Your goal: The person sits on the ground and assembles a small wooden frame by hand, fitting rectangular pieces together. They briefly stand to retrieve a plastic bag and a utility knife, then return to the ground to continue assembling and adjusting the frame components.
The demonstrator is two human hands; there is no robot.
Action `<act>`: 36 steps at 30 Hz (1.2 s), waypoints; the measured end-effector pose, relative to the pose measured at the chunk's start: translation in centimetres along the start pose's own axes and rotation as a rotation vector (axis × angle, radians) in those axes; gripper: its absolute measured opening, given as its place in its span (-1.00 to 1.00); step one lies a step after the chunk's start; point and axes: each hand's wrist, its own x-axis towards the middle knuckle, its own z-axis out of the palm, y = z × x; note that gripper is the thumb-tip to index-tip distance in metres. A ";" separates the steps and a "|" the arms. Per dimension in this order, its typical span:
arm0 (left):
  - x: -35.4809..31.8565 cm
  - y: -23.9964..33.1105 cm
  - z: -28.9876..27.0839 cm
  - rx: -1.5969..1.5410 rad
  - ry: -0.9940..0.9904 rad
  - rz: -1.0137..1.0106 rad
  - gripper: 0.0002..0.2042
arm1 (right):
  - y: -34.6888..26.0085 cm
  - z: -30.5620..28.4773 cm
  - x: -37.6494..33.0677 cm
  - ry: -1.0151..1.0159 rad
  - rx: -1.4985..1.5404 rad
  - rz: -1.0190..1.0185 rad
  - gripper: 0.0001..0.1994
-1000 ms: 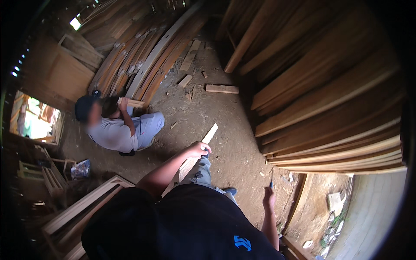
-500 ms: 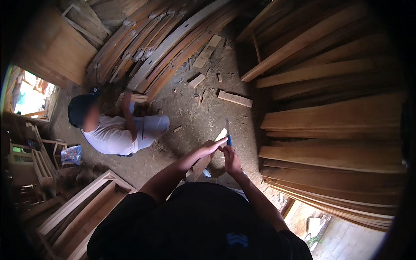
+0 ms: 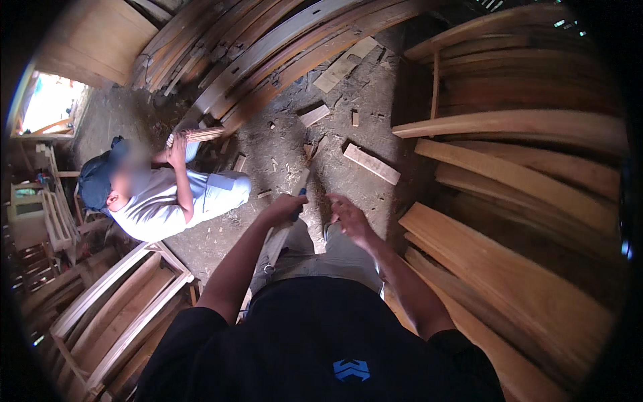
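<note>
My left hand (image 3: 280, 210) is closed round a narrow, pale wooden board (image 3: 276, 245), which slants from above the knuckles down to my lap. In the same grip is a tool with a blue handle (image 3: 301, 194); its blade cannot be made out now. To the right, my right hand (image 3: 351, 220) is raised over my legs, apart from the board. Its fingers are half bent with a gap between them, and nothing shows in them.
At left a person (image 3: 164, 194) in a white shirt crouches, holding a bundle of thin wooden strips (image 3: 204, 135). Stacked planks (image 3: 495, 261) line the right side. A wooden frame (image 3: 124, 285) stands at lower left. Offcuts (image 3: 370, 163) lie on the dirt floor (image 3: 281, 151).
The blue-handled tool has passed from my right hand to my left, and the board tilts more upright. My hands have moved apart. The other person has lifted the strips, and my view has shifted.
</note>
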 end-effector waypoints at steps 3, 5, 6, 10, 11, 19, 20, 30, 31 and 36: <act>2.8 2.1 -5.0 -0.022 0.067 -0.035 -0.56 | 0.7 -7.7 6.8 0.174 -0.052 0.153 -0.52; 5.6 2.3 -8.2 -0.043 0.123 -0.091 -0.55 | 6.5 -13.7 13.5 0.275 -0.123 0.249 -0.56; 6.9 2.9 -9.5 -0.101 0.123 -0.111 -0.55 | 7.4 -16.7 16.0 0.279 -0.060 0.319 -0.59; 14.0 3.0 -15.1 -0.277 0.093 -0.180 -0.60 | 6.7 -23.7 25.3 0.468 -0.110 0.617 -0.74; 16.2 2.5 -16.4 -0.290 0.076 -0.193 -0.61 | 8.0 -25.0 28.3 0.521 -0.111 0.591 -0.75; 31.1 -0.9 -24.1 -0.328 0.199 -0.358 -0.67 | 16.3 -23.4 53.9 0.180 -0.950 0.278 -0.74; 32.8 -2.2 -24.6 -0.322 0.219 -0.434 -0.66 | 17.3 -22.3 58.9 0.088 -1.054 0.240 -0.75; 43.0 -12.2 -26.2 -0.469 0.099 -0.529 -0.68 | 28.9 -23.3 106.1 -0.205 -1.592 -0.263 -0.64; 44.0 -12.0 -26.4 -0.538 0.075 -0.538 -0.69 | 29.6 -23.8 107.8 -0.170 -1.552 -0.345 -0.58; 45.5 -14.9 -23.8 -0.677 0.069 -0.555 -0.73 | 32.2 -22.6 110.8 -0.067 -1.906 -0.662 -0.07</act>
